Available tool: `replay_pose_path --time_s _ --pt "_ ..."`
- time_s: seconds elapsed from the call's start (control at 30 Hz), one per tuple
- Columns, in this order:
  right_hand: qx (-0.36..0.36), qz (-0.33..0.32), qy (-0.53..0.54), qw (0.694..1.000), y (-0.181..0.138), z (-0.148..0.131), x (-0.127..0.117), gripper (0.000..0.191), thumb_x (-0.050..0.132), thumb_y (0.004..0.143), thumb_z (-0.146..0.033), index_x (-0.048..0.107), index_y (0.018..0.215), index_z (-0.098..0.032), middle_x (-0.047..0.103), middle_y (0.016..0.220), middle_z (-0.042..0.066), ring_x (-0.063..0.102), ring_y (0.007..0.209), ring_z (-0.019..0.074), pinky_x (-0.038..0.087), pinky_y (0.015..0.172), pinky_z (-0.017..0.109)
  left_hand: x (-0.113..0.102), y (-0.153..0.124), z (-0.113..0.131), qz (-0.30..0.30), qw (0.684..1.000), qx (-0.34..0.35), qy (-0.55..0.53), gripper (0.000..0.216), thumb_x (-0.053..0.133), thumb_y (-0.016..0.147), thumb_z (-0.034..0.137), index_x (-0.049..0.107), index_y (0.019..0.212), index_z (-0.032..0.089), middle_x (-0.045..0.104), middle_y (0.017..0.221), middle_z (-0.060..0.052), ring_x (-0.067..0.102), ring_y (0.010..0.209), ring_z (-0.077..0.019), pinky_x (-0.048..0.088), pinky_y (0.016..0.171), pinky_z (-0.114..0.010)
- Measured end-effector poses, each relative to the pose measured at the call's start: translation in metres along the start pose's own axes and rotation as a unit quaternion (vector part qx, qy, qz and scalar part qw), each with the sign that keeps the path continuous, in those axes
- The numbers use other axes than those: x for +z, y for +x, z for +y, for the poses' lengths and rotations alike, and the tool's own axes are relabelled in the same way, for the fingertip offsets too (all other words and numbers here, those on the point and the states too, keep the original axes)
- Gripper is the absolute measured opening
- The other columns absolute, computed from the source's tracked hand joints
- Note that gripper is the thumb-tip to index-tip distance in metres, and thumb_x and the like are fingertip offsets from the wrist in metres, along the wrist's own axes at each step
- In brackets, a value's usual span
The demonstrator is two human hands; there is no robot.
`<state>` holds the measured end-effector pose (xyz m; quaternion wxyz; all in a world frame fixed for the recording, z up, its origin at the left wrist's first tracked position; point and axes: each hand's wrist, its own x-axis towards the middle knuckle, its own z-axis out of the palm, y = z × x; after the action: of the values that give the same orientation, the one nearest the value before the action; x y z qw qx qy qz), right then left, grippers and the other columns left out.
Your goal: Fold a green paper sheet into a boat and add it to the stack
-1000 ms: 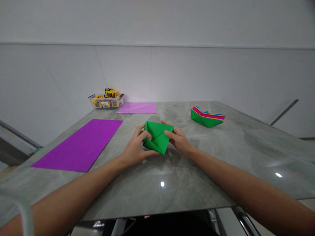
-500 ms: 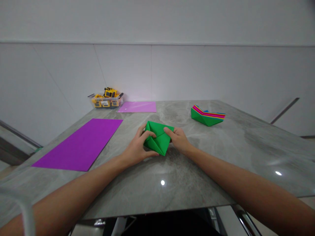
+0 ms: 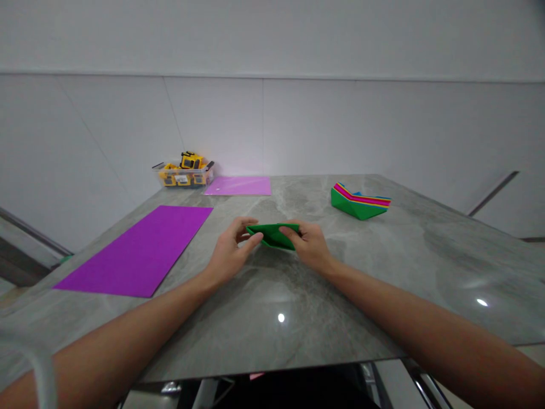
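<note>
Running lengthwise from left hand point(image 3: 227, 248) to right hand point(image 3: 312, 245), the folded green paper point(image 3: 275, 235) is held at both ends.

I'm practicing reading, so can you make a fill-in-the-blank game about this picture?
The folded paper between the left hand and right hand is colored ____.
The large sheet nearest the left hand is colored ____.
The pieces in the clear bin are ____ and black.
The striped paper boat is closer to the ____ hand.
Missing words: green; purple; yellow; right.
</note>
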<state>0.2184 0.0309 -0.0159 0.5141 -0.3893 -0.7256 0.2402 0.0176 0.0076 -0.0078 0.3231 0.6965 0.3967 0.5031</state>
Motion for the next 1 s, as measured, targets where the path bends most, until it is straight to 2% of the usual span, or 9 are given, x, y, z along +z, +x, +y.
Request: replay_pose_path --time_s 0.03,0.1,0.33,0.57,0.73,0.9,1.0 --pt "-0.003 -0.007 0.002 1.000 -0.0001 -0.0008 0.0002 0.023 0.059 0.087 -0.037 0.073 0.082 -0.020 0.064 0.066 0.000 0.055 0.061 0.0160 0.040 0.059 0.028 -0.0011 0.0012 -0.0003 0.005 1.000 -0.001 0.023 0.019 0.062 0.088 0.030 0.062 0.103 0.019 0.068 0.095 -0.003 0.065 0.091 -0.0179 0.051 0.084 -0.031" --pt "0.000 -0.010 0.012 1.000 -0.0001 -0.0016 0.0008 0.019 0.060 0.086 -0.036 0.073 0.087 -0.021 0.066 0.070 0.000 0.056 0.062 0.0164 0.041 0.060 0.028 -0.0031 0.0032 -0.0007 0.012 0.998 -0.006 0.055 0.014 0.060 0.088 0.030 0.066 0.089 0.018 0.067 0.086 -0.002 0.064 0.083 -0.0170 0.050 0.077 -0.028" --pt "0.037 -0.014 0.038 0.998 0.0007 0.0005 0.0017 0.023 0.063 0.084 -0.038 0.065 0.069 -0.020 0.053 0.055 -0.003 0.046 0.053 0.0132 0.033 0.051 0.026 -0.0044 0.0044 0.0010 0.020 0.997 -0.022 0.069 0.018 0.059 0.088 0.033 0.067 0.083 0.018 0.065 0.074 0.000 0.060 0.070 -0.0162 0.045 0.067 -0.026" --pt "0.022 -0.025 0.024 0.999 0.0022 -0.0018 -0.0009 0.020 0.063 0.083 -0.036 0.067 0.071 -0.020 0.061 0.061 -0.001 0.052 0.058 0.0147 0.037 0.055 0.027 -0.0062 0.0022 -0.0005 0.003 0.993 -0.006 0.120 0.019 0.056 0.090 0.031 0.068 0.082 0.018 0.063 0.071 0.001 0.057 0.067 -0.0156 0.042 0.064 -0.026" --pt "0.023 -0.014 0.034 0.999 0.0015 -0.0017 0.0006 0.023 0.064 0.083 -0.038 0.065 0.069 -0.020 0.057 0.059 -0.001 0.050 0.056 0.0143 0.036 0.053 0.026 -0.0063 0.0031 -0.0034 0.012 0.996 -0.020 0.090 0.020 0.056 0.090 0.035 0.066 0.085 0.018 0.064 0.075 0.000 0.059 0.071 -0.0166 0.045 0.068 -0.027" --pt "0.076 0.029 0.052 0.995 0.0006 0.0034 0.0029 0.034 0.062 0.084 -0.049 0.061 0.067 -0.019 0.057 0.059 0.000 0.050 0.055 0.0149 0.038 0.049 0.025 -0.0059 0.0042 -0.0022 0.028 0.993 -0.024 0.108 0.029 0.059 0.089 0.039 0.059 0.068 0.019 0.057 0.065 0.002 0.055 0.064 -0.0149 0.043 0.058 -0.024" --pt "0.086 0.032 0.059 0.994 0.0010 0.0046 0.0034 0.036 0.062 0.083 -0.051 0.061 0.068 -0.018 0.057 0.060 0.000 0.051 0.056 0.0149 0.039 0.049 0.025 -0.0046 0.0018 0.0003 0.010 0.993 -0.048 0.106 0.033 0.058 0.089 0.041 0.054 0.064 0.019 0.051 0.055 0.005 0.052 0.051 -0.0118 0.039 0.048 -0.022"
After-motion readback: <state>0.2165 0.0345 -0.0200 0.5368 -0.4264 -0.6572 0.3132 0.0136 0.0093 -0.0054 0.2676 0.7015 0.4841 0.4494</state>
